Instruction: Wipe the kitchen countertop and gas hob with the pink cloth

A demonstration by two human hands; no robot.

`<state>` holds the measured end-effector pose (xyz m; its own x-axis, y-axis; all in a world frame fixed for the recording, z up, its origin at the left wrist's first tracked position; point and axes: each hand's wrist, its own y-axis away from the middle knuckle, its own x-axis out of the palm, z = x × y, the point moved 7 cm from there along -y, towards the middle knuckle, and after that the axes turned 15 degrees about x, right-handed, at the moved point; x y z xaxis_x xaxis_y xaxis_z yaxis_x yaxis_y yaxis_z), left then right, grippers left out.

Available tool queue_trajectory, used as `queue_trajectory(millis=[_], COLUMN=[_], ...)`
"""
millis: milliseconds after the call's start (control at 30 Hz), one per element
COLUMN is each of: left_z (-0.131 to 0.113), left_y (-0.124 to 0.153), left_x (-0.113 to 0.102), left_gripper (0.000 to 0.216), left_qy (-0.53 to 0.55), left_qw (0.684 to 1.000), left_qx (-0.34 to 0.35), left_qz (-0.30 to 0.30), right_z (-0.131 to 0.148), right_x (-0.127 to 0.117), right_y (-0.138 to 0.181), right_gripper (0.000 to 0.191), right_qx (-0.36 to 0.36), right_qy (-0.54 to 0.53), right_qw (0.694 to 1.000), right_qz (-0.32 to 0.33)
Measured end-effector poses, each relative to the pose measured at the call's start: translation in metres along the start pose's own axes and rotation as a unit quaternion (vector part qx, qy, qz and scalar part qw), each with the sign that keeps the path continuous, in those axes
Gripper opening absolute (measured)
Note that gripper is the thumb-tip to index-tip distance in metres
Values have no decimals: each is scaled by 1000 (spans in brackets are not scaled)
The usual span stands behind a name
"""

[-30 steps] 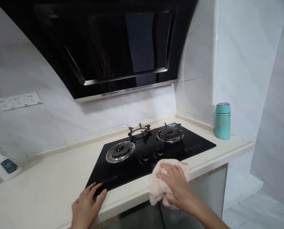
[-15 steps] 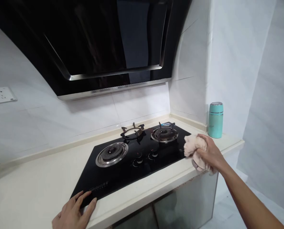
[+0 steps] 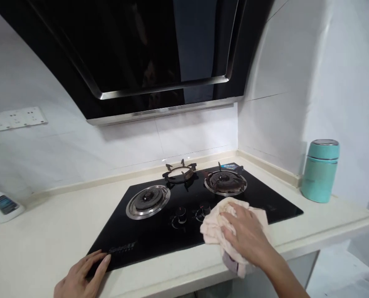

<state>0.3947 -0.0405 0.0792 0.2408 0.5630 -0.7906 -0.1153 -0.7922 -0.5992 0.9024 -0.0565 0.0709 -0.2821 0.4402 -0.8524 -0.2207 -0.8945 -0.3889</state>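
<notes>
A pale pink cloth (image 3: 217,223) lies bunched under my right hand (image 3: 245,231), which grips it and presses it on the front right part of the black glass gas stove (image 3: 159,236). Part of the cloth hangs over the counter's front edge. My left hand (image 3: 82,275) rests with fingers stretched out on the stove's front left corner. Two control knobs (image 3: 181,214) stand left of the cloth. The left burner (image 3: 148,201) is bare, while a pot support (image 3: 180,174) sits behind it near the wall. The right burner (image 3: 225,182) has dark prongs around it.
A turquoise flask (image 3: 321,170) stands on the counter (image 3: 57,223) at the right, by the wall. At the far left is a white bottle (image 3: 1,205) with a dark label. A black range hood (image 3: 159,99) overhangs the stove. Wall sockets (image 3: 17,118) are at the left.
My right hand has moved the cloth left from the stove's right edge to near the right knob, and the cloth is spread wider. My left hand stays at the stove's corner. The view has shifted.
</notes>
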Motion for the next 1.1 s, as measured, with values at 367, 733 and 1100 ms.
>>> queue_trajectory(millis=[367,733,1100], left_z=[-2,-19,-28], left_y=[13,14,14], left_x=[-5,-5,3], left_gripper=[48,48,44], left_qy=[-30,-71,-102], left_qw=[998,995,994], left_qx=[-53,-73,-28], left_qz=[-13,22,19], right_z=[-11,-22,75], right_x=[43,37,33], right_y=[0,-11,37], right_gripper=[54,55,68], right_qx=[-105,2,-84], right_qy=[-111,-128,-113], right_qw=[983,991,984], right_qz=[-102,-30,106])
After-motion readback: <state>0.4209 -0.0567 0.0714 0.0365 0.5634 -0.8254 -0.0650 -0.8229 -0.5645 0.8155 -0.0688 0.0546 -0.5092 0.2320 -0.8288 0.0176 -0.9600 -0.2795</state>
